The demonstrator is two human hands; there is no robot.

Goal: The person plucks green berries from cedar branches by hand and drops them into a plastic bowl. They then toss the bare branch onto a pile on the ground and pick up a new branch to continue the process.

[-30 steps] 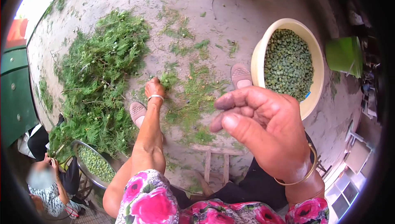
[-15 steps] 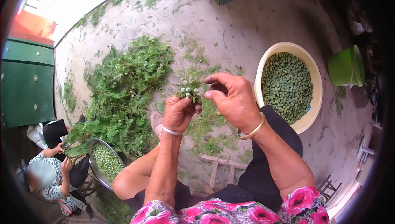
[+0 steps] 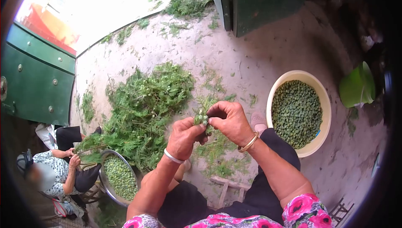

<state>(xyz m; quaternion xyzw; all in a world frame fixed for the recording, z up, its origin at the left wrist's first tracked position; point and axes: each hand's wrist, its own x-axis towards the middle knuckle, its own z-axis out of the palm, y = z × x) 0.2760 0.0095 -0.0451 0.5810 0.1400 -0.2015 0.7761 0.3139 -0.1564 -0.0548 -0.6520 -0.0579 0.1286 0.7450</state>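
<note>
A small conifer sprig (image 3: 204, 102) with pale green cones (image 3: 201, 118) is pinched between the thumb and fingers of my left hand (image 3: 182, 138). My right hand (image 3: 234, 124) meets it from the right, thumb and fingertips closed on the cones; which cone lies between them is partly hidden. Right of my knee, a cream tub (image 3: 326, 121) holds a deep heap of green cones (image 3: 296, 113). A large pile of cut conifer branches (image 3: 146, 106) lies on the floor beyond my left hand.
At the left a seated person (image 3: 54, 169) handles a branch beside a metal basin (image 3: 135, 182) of green cones. A bright green bucket (image 3: 356, 85) stands far right. Green metal doors (image 3: 39, 75) are at left and top. A wooden stool (image 3: 228, 183) shows between my legs.
My right hand has come in to the sprig and closed on its cones; before, it was apart from them. The head view has shifted, so surroundings sit lower and further right.
</note>
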